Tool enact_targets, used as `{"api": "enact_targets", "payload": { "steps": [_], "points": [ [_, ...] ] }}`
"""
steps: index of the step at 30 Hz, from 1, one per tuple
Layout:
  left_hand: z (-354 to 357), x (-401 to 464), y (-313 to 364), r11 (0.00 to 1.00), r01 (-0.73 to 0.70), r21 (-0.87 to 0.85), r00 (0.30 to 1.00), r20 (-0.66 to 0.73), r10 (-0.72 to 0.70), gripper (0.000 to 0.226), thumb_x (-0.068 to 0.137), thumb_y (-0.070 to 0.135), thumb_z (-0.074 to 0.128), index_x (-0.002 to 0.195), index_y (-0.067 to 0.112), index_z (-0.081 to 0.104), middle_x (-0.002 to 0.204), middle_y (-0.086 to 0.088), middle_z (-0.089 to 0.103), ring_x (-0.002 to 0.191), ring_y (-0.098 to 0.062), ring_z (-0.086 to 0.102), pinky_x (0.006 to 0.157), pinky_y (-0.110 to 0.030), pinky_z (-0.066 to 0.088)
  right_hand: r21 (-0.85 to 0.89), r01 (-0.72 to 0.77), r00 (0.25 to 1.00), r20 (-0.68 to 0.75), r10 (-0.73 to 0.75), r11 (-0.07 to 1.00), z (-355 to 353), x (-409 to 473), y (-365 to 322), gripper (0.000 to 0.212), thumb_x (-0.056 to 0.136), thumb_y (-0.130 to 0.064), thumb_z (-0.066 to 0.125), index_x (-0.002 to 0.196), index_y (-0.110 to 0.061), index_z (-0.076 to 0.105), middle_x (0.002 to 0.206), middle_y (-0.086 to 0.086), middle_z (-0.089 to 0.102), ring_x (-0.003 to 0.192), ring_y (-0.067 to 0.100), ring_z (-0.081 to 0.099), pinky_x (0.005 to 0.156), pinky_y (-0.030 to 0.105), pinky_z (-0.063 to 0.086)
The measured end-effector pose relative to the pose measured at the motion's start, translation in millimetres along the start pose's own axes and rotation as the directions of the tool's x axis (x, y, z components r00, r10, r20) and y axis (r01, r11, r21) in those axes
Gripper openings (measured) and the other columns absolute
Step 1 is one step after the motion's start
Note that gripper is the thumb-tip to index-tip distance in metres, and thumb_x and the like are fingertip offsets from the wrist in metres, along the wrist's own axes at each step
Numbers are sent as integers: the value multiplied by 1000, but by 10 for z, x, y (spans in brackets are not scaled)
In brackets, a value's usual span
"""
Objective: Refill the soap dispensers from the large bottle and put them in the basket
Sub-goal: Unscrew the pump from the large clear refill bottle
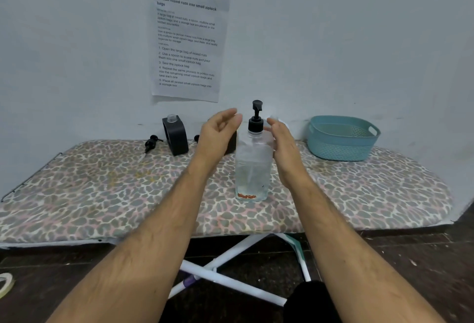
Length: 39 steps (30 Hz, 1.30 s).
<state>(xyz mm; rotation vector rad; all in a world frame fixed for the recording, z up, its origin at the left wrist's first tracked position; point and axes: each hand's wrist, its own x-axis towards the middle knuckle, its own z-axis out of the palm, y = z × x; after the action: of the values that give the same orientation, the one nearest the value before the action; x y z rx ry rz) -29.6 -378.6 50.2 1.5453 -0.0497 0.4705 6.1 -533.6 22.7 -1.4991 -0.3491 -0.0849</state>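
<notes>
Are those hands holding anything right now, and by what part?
Nothing is held. The left hand and right hand hover open on either side of the large clear plastic pump bottle, not gripping it.

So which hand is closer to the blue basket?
The right hand. It is beside the clear bottle, on the side toward the basket. The left hand is on the bottle's far side.

Home room, ironing board [77,194], taped sheet [187,40]
</notes>
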Motion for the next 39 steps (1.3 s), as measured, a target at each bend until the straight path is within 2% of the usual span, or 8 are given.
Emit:
{"api": "enact_targets", "payload": {
  "steps": [5, 8, 14, 24, 27, 32, 35, 39],
  "points": [
    [98, 126, 169, 995, -55, 89, 982, 185, 38, 33, 92, 14, 69, 124, 13, 63, 118, -1, 70, 114, -9, 64, 101, -26, 49, -6, 59, 998, 5, -59, 998, 74, -58, 11, 28, 106, -20, 37, 108, -31, 62, 115, -13, 62, 102, -10, 57, 97, 18, 46],
    [122, 138, 116, 985, -69, 157, 957, 289, 21, 29, 93, 8, 65, 122, 13, 64, 113, 3, 71, 111, -8, 66, 102, -26, 48, -15, 104, 994, 38, -103, 994, 59, -91, 126, 27, 108, -26, 36, 123, -30, 58, 123, -18, 59, 110, -16, 54, 89, 3, 40],
    [142, 147, 109, 987, -43, 154, 943, 334, -11, 32, 98, 5, 56, 130, 9, 58, 120, 1, 68, 110, -1, 65, 96, -17, 49, 5, 142, 988, 56, -142, 990, 24, -77, 234, 40, 106, -37, 40, 143, -26, 48, 143, -15, 51, 130, -8, 44, 103, 12, 35],
    [219, 84, 43, 983, -96, 159, 973, 224, 59, 24, 93, 8, 65, 114, 20, 65, 112, -4, 73, 111, -13, 67, 104, -34, 49, 47, 162, 987, -15, -162, 986, 116, -118, 231, 35, 108, -25, 36, 138, -16, 52, 134, -16, 55, 122, -12, 49, 96, 4, 36],
    [264, 60, 9, 971, -110, 214, 987, 141, 81, 23, 88, 18, 72, 108, 27, 67, 108, 4, 74, 107, -8, 68, 102, -37, 51, 43, 154, 988, -33, -153, 987, 132, -117, 256, 35, 108, -26, 35, 137, -14, 52, 132, -10, 57, 117, -13, 51, 93, 3, 37],
    [351, -9, 30, 954, -89, 285, 990, -81, 116, 35, 72, 33, 87, 98, 30, 64, 97, 14, 72, 95, 1, 67, 90, -23, 52, 48, 158, 986, -55, -155, 986, 188, -109, 303, 33, 108, -29, 36, 134, -19, 53, 131, -7, 59, 122, -2, 52, 98, 9, 38],
    [410, 23, 52, 925, -95, 368, 988, -79, 132, 46, 68, 40, 87, 103, 30, 58, 96, 15, 67, 95, -1, 62, 89, -27, 50, 44, 174, 984, -55, -172, 984, 183, -120, 291, 29, 109, -27, 34, 131, -26, 53, 129, -11, 59, 122, -4, 52, 97, 7, 38],
    [356, 92, 66, 964, -56, 259, 997, 74, 38, 66, 74, 45, 81, 132, 31, 52, 115, 10, 65, 119, -7, 57, 108, -41, 43, 27, 177, 983, -53, -175, 984, 162, -122, 302, 33, 109, -28, 32, 138, -26, 48, 136, -18, 52, 125, -15, 44, 97, 2, 33]
  ]
}}
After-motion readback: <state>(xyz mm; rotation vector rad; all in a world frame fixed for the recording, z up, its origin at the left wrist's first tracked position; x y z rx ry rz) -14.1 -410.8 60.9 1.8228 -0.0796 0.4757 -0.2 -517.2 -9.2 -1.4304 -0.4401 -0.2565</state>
